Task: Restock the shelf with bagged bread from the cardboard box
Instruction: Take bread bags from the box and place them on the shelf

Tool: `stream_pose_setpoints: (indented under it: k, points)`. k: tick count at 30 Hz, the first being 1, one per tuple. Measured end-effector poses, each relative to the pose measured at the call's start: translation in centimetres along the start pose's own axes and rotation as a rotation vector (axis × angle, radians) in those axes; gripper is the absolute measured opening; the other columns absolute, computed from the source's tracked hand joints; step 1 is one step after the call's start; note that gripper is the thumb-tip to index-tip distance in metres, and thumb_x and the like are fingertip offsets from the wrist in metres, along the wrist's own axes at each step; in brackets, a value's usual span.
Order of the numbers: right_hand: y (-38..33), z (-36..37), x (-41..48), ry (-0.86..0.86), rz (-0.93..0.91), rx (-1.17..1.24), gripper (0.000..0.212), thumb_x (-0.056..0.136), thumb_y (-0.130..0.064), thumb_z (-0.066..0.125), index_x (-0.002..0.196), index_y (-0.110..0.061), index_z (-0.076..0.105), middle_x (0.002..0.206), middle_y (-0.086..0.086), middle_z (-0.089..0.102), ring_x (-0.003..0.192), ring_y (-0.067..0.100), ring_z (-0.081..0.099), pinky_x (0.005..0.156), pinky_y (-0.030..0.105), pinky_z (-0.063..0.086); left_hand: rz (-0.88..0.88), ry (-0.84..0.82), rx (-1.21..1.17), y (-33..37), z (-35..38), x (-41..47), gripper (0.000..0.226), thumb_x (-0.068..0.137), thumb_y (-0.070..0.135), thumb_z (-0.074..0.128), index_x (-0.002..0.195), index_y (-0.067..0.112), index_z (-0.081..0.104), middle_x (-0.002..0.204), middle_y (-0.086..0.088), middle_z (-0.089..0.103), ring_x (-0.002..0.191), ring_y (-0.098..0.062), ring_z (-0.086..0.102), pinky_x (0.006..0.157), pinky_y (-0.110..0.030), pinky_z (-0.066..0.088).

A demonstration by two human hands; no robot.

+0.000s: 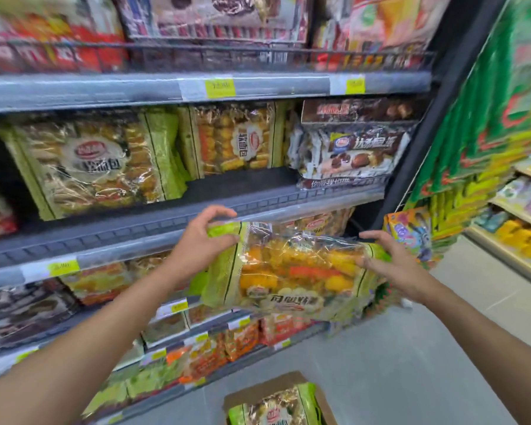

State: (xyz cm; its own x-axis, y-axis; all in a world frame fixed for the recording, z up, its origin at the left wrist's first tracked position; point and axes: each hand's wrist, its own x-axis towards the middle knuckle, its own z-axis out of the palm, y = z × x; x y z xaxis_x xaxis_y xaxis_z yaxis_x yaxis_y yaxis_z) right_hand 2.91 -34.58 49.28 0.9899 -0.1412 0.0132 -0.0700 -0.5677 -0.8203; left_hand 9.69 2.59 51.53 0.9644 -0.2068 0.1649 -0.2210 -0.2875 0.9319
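I hold a green-edged bread bag [292, 271] flat in front of the shelf, just below the middle shelf's front lip. My left hand [207, 237] grips its left green end. My right hand [390, 262] holds its right end. On the middle shelf [166, 225] two same bread bags stand upright, a large one [95, 167] at the left and another [233, 139] further back. Bare shelf floor lies in front of the back one. On the floor below, the cardboard box [264, 391] holds another bread bag [276, 409].
Brown chocolate cake packs [350, 151] fill the right end of the middle shelf. Wire-fronted snack shelf [215, 56] above, more packets on lower shelves [212, 342]. A black upright [411, 154] ends the shelving at right, with a green display [478, 133] beyond. Grey floor [396, 363] around the box.
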Motion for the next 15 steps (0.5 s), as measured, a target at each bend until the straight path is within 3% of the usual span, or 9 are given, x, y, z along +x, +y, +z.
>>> stream_pose_setpoints:
  k: [2,5,8,11,13,15]
  points:
    - [-2.7,-0.5,0.2,0.053,-0.046,0.041,0.048,0.088,-0.017,0.075,0.132,-0.024,0.057,0.132,-0.006,0.051,0.126,0.009,0.040,0.095,0.029,0.035,0.043,0.033,-0.060,2.1,-1.3,0.8,0.035,0.083,0.006,0.076,0.101,0.035,0.065,0.117,0.018,0.064,0.097,0.010,0.058,0.084,-0.022,0.044]
    - [-6.4,-0.9,0.6,0.111,-0.084,0.085,0.048,0.085,-0.034,0.076,0.130,-0.032,0.059,0.131,-0.010,0.052,0.123,0.010,0.045,0.094,0.032,0.038,0.030,0.071,-0.175,4.8,-3.6,1.7,0.038,0.085,0.000,0.072,0.103,0.033,0.066,0.118,0.016,0.063,0.102,0.004,0.056,0.087,-0.025,0.041]
    - [-8.3,-0.8,0.8,-0.005,-0.059,0.430,0.081,0.060,-0.061,0.087,0.132,-0.038,0.057,0.130,-0.004,0.064,0.117,0.021,0.062,0.098,0.045,0.049,-0.033,0.085,-0.266,6.5,-6.4,2.2,0.040,0.086,0.002,0.069,0.111,0.032,0.067,0.115,0.017,0.060,0.110,-0.008,0.054,0.099,-0.038,0.031]
    - [-8.1,0.8,1.0,-0.161,-0.027,0.591,0.110,0.043,-0.061,0.094,0.138,-0.027,0.051,0.133,0.004,0.065,0.121,0.025,0.063,0.103,0.051,0.048,-0.088,0.106,-0.346,7.2,-9.0,2.3,0.046,0.078,0.011,0.075,0.116,0.036,0.068,0.132,0.011,0.055,0.136,-0.026,0.038,0.116,-0.058,0.012]
    - [-7.6,2.6,0.7,-0.271,-0.001,0.585,0.112,0.045,-0.058,0.095,0.140,-0.023,0.049,0.139,0.003,0.062,0.127,0.025,0.059,0.109,0.055,0.043,-0.113,0.123,-0.395,6.7,-10.4,2.0,0.058,0.057,0.026,0.083,0.112,0.042,0.071,0.149,-0.004,0.049,0.145,-0.043,0.031,0.115,-0.072,0.012]
    - [-7.5,4.2,0.5,-0.317,-0.002,0.517,0.103,0.052,-0.055,0.095,0.140,-0.023,0.050,0.139,-0.001,0.061,0.130,0.022,0.057,0.113,0.056,0.038,-0.118,0.111,-0.425,6.0,-11.5,1.6,0.061,0.052,0.030,0.083,0.111,0.043,0.071,0.153,-0.010,0.045,0.146,-0.048,0.028,0.113,-0.076,0.014]
